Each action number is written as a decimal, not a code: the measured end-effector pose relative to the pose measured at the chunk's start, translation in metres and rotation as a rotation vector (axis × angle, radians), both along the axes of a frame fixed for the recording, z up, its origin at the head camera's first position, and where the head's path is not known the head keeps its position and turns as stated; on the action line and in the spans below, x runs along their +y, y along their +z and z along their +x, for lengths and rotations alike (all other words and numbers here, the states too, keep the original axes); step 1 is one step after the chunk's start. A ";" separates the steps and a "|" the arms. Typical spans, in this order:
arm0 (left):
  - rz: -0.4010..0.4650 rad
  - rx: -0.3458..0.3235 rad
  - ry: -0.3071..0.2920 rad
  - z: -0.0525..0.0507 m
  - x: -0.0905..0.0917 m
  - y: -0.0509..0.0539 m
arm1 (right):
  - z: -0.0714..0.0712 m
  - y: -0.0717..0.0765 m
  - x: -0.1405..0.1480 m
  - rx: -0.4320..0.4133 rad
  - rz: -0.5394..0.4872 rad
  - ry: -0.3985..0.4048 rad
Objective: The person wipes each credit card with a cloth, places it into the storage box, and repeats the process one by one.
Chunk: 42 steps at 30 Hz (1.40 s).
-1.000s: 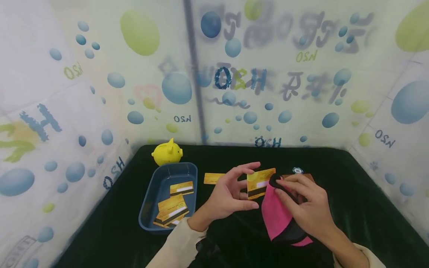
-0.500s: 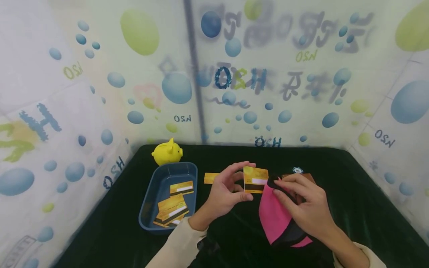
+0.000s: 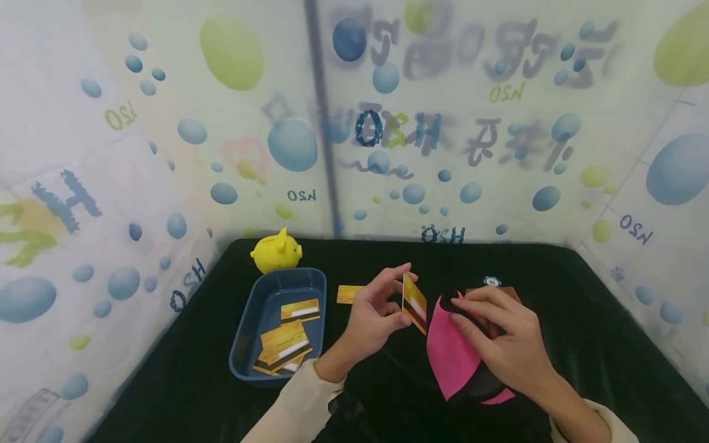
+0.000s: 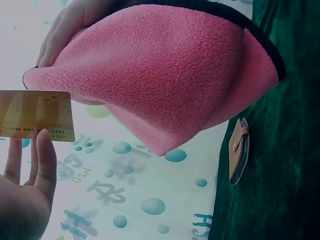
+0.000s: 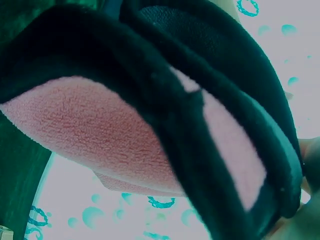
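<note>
My left hand (image 3: 373,311) holds a gold bank card (image 3: 415,304) between thumb and fingers, turned at a steep angle to the head camera. In the left wrist view, the bank card (image 4: 37,117) shows its embossed number side. To its right, my right hand (image 3: 509,335) pinches the black-edged corner of a pink fleece cloth (image 3: 451,354), which hangs in folds below the fingers. The card and the cloth stand close beside each other. Folds of the cloth (image 5: 110,135) fill most of the right wrist view and hide most of that hand.
A blue tray (image 3: 277,286) with several gold cards (image 3: 285,341) stands at left, a yellow piggy bank (image 3: 277,252) behind it. Another card (image 3: 349,294) lies on the dark green tablecloth (image 3: 388,394). Beyond my right hand are a brown wallet (image 4: 239,152) and a poker chip (image 3: 491,281).
The left hand has drawn the card slightly left, off the cloth's edge, and turned it from nearly face-on to steeply angled. The right hand and cloth have barely moved.
</note>
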<state>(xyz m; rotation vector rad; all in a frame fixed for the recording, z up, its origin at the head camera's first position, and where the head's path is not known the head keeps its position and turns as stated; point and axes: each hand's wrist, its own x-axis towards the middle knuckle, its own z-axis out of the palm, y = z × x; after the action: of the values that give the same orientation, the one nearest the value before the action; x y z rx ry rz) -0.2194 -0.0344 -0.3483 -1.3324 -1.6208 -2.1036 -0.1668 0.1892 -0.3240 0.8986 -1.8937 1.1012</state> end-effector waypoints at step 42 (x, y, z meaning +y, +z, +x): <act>0.018 -0.028 -0.050 0.012 0.012 -0.003 | -0.002 0.003 -0.029 0.137 0.017 0.131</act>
<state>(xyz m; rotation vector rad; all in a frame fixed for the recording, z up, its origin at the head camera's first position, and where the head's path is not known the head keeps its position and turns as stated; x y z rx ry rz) -0.2077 -0.0222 -0.3512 -1.3574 -1.5907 -2.1695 -0.1693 0.1604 -0.3207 1.0923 -1.7552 1.0727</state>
